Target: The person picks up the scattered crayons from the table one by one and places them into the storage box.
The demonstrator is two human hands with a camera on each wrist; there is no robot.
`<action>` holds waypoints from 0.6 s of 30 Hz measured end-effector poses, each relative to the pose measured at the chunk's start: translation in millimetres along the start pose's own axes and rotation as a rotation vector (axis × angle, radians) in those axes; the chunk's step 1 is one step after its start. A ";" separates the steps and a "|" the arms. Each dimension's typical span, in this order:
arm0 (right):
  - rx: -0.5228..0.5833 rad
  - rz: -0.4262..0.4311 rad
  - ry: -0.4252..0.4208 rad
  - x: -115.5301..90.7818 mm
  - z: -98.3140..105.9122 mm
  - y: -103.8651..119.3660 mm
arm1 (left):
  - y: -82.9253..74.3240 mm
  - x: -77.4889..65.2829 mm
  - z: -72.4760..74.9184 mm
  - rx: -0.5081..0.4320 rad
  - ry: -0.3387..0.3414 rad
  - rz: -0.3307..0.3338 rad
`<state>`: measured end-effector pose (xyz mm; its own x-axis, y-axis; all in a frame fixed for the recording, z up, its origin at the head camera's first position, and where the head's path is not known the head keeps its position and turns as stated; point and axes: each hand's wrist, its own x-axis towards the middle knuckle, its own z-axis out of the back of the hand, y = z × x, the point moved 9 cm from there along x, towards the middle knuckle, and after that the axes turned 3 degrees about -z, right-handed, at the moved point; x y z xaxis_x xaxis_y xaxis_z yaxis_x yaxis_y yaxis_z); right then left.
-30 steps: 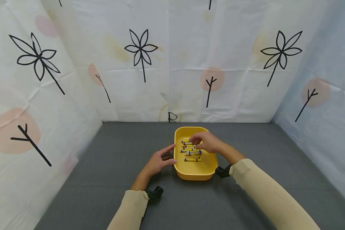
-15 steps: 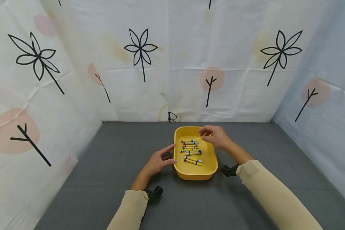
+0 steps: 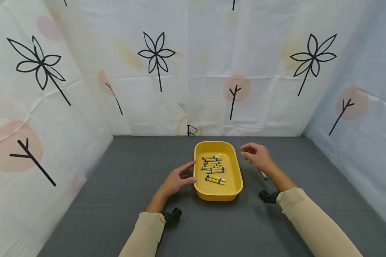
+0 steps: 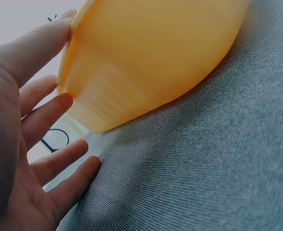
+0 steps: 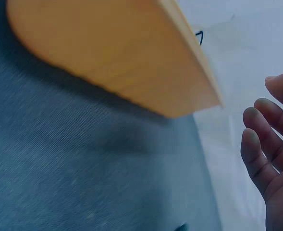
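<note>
A yellow plastic tray (image 3: 234, 184) holds several crayons (image 3: 216, 170) with yellow wrappers and blue bands, lying roughly side by side. At the tray's left rim, my left hand (image 3: 176, 182) rests with fingers spread, thumb and fingertips right at the edge. The left wrist view shows that hand (image 4: 40, 125) beside the tray wall (image 4: 146, 57). My right hand (image 3: 258, 156) hovers just right of the tray, fingers loosely bent with nothing between them. In the right wrist view the same hand (image 5: 276, 139) appears relaxed. Another crayon (image 3: 263, 175) lies on the table, partly hidden by my right forearm.
Grey cloth covers the table (image 3: 115, 200). White patterned sheets (image 3: 206, 46) rise along the back and both sides. A dark wrist camera (image 3: 173, 215) sits on the left wrist, and a similar one (image 3: 268, 197) on the right.
My right hand has moved right, from over the crayons to outside the tray. Two crayons near the tray's front have come into view, lying slanted. My left hand stays at the rim.
</note>
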<state>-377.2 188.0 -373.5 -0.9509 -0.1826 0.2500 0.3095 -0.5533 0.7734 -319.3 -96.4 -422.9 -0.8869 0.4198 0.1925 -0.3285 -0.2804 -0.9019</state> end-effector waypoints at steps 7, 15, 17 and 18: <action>-0.052 -0.071 -0.088 -12.6 9.4 -25.7 | 2.7 0.2 -0.3 0.001 0.008 0.004; -0.114 -0.184 -0.154 -19.1 16.3 -55.8 | 2.1 0.3 0.4 0.005 0.005 0.016; -0.127 -0.197 -0.161 -19.9 17.4 -61.6 | 1.8 0.0 0.4 0.001 0.002 0.022; -0.132 -0.200 -0.168 -20.2 18.3 -64.1 | 1.5 -0.1 0.3 0.000 0.001 0.025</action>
<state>-377.9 242.0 -417.5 -0.9768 0.0716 0.2016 0.1032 -0.6678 0.7371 -319.8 -97.1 -424.1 -0.8943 0.4140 0.1698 -0.3065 -0.2904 -0.9065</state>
